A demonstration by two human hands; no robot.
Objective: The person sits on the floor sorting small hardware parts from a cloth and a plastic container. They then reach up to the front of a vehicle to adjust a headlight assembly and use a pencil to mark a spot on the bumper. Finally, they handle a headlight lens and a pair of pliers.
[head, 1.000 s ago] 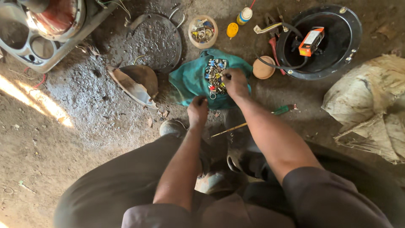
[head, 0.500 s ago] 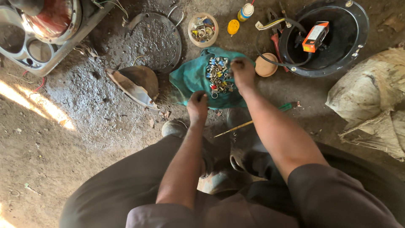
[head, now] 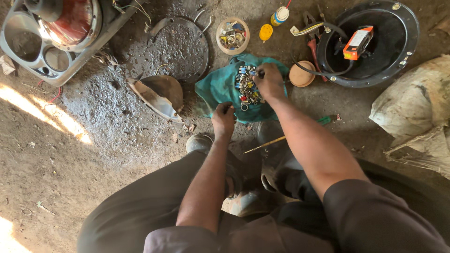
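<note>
Right hand (head: pixel 270 80) further into small parts (head: pixel 246 84)

Both bare forearms reach forward and down from between the bent knees. The left hand (head: pixel 223 117) sits nearer the body, curled into a loose fist with knuckles up. The right hand (head: pixel 269 80) stretches farther out, palm down, its fingers (head: pixel 259 73) pinched together at the tips. The right arm is nearly straight, the sleeve ending above the elbow.

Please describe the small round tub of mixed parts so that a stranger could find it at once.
Start at the teal cloth on the dirt floor where the right hand sorts small parts. Just beyond its far edge stands the round tub, open and full of mixed bits, unlike the closed yellow cap beside it.
</note>
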